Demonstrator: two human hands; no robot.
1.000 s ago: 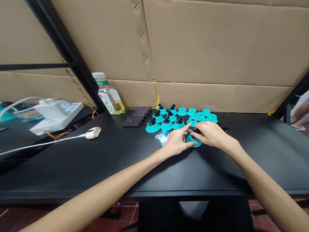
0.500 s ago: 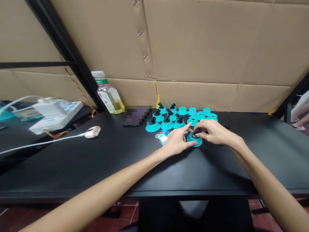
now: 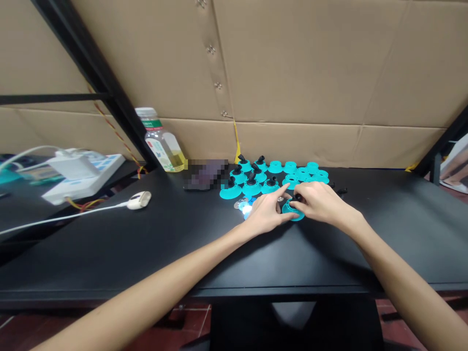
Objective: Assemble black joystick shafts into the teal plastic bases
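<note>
A: Where is the workpiece sitting?
B: The turquoise cup point(image 3: 287, 208) is resting wide side down on the black table point(image 3: 175, 258), in front of rows of similar cups.

A: How is the left hand point(image 3: 266, 212) gripping?
B: It is holding the cup from the left. The thumb is lying across the near rim; the index finger is pointing past the far side.

A: And the right hand point(image 3: 320, 202)?
B: It is pinching a black fitting point(image 3: 297, 197) at the top of the cup. The fingers are partly hiding the joint, so seating depth is not showing.

A: Which parts are lying nearby?
B: Seven fitted cups point(image 3: 252, 190) are standing beyond the left hand, each carrying a black piece. Open-topped cups point(image 3: 275, 167) are standing to their right. Loose black pieces point(image 3: 342, 191) are lying beyond the right wrist. Small discs point(image 3: 241, 204) are lying just beside the left hand, glare obscuring some.

A: What is occupying the left side?
B: A bottle point(image 3: 164, 148) is standing near the back, and a white cable point(image 3: 91, 210) is running to an off-white connector point(image 3: 139, 200).
</note>
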